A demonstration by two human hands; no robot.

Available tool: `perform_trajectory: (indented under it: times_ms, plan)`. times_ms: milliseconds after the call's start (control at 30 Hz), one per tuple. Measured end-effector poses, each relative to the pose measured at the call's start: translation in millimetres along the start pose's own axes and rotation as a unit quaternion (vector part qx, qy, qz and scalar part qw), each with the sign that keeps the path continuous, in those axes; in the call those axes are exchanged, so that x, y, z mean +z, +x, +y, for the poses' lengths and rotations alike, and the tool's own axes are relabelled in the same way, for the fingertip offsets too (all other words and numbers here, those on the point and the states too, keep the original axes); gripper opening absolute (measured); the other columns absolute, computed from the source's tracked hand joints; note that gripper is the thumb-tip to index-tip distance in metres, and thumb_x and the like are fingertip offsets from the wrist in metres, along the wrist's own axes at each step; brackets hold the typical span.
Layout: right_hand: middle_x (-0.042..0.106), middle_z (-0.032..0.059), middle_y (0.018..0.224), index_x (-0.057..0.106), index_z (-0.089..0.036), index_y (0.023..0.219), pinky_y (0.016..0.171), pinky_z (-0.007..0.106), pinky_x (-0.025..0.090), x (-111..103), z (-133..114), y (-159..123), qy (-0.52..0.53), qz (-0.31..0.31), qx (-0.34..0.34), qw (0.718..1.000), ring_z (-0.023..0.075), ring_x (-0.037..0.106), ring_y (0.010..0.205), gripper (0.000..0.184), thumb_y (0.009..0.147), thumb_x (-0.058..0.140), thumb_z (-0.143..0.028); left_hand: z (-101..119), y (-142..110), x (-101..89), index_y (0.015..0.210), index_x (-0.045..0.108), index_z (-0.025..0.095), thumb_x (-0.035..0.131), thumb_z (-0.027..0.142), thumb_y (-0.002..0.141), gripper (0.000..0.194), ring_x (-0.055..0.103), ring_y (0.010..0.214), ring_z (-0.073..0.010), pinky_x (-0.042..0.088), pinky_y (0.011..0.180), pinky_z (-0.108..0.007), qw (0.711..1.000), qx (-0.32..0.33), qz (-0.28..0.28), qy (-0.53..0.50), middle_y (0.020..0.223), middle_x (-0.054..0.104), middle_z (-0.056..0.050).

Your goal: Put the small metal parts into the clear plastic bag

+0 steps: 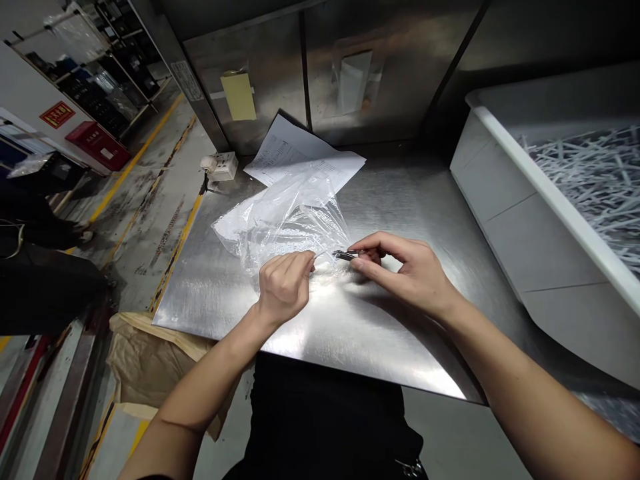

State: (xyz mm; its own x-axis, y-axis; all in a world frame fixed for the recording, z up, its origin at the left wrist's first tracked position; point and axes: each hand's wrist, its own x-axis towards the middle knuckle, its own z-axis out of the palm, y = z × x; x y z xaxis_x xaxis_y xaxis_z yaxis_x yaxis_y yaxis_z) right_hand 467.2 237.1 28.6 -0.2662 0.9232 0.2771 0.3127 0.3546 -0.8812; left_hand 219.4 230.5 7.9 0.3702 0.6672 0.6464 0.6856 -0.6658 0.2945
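Pinched in my right hand is a small shiny metal nail clipper, its jaws pointing left. My left hand is closed, thumb against the curled fingers, on a thin whitish plastic piece that reaches to the clipper's jaws. Both hands are just above the metal table, close together. Behind them lies a clear plastic bag with many tiny white pieces in it. Most of the plastic piece is hidden by my left fingers.
Printed sheets lie behind the bag, beside a white power socket. At right stands a large white bin full of thin white plastic strips. A brown lined sack is below the metal table's left edge.
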Motion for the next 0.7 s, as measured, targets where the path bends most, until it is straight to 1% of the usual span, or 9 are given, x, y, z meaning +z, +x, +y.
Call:
perform_trajectory:
  times_ms: [167, 333, 467, 567, 700]
  plan:
    - [0.068, 0.0001, 0.077, 0.077, -0.024, 0.104, 0.068, 0.034, 0.049, 0.0, -0.4, 0.4, 0.002, 0.005, 0.022, 1.000, 0.0187, 0.061, 0.071, 0.013, 0.098, 0.075, -0.035, -0.5, 0.2, -0.3, 0.106, 0.064, 0.018, 0.049, 0.005, 0.103, 0.020, 0.070, 0.072, -0.0146, 0.047, 0.068, -0.029, 1.000, 0.014, 0.002, -0.006, 0.081, 0.073, 0.000]
    - [0.074, 0.0037, 0.080, 0.078, -0.022, 0.104, 0.069, 0.037, 0.049, 1.6, 0.9, 0.8, 0.033, -0.003, 0.067, 0.997, 0.0216, 0.066, 0.071, 0.022, 0.098, 0.076, -0.043, -1.8, 0.0, -0.9, 0.106, 0.064, 0.017, 0.046, 0.004, 0.102, 0.023, 0.070, 0.073, -0.0150, 0.047, 0.067, -0.029, 1.000, 0.018, -0.003, -0.013, 0.082, 0.074, -0.001]
    - [0.072, 0.0041, 0.073, 0.077, -0.021, 0.102, 0.064, 0.036, 0.049, 3.7, 0.2, 1.3, 0.060, -0.012, 0.095, 0.994, 0.0219, 0.065, 0.067, 0.027, 0.097, 0.076, -0.047, -1.8, -1.1, -1.2, 0.102, 0.064, 0.019, 0.045, 0.008, 0.104, 0.022, 0.068, 0.069, -0.0143, 0.046, 0.066, -0.029, 1.000, 0.005, -0.014, 0.000, 0.077, 0.072, 0.000]
    - [0.070, 0.0035, 0.070, 0.077, -0.020, 0.100, 0.060, 0.034, 0.049, 5.3, -0.1, 2.0, 0.073, -0.015, 0.115, 0.990, 0.0206, 0.064, 0.063, 0.029, 0.095, 0.077, -0.049, -1.9, -2.3, -0.7, 0.100, 0.065, 0.019, 0.047, 0.013, 0.105, 0.020, 0.066, 0.066, -0.0140, 0.044, 0.065, -0.030, 1.000, -0.004, -0.019, 0.016, 0.074, 0.071, 0.000]
    - [0.068, 0.0022, 0.067, 0.076, -0.018, 0.097, 0.057, 0.032, 0.047, 6.4, 2.0, 2.6, 0.080, -0.031, 0.134, 0.987, 0.0182, 0.061, 0.059, 0.032, 0.095, 0.077, -0.050, -2.9, -3.6, 0.8, 0.100, 0.067, 0.018, 0.050, 0.015, 0.105, 0.018, 0.063, 0.063, -0.0136, 0.041, 0.063, -0.030, 0.999, -0.006, -0.025, 0.025, 0.073, 0.070, 0.000]
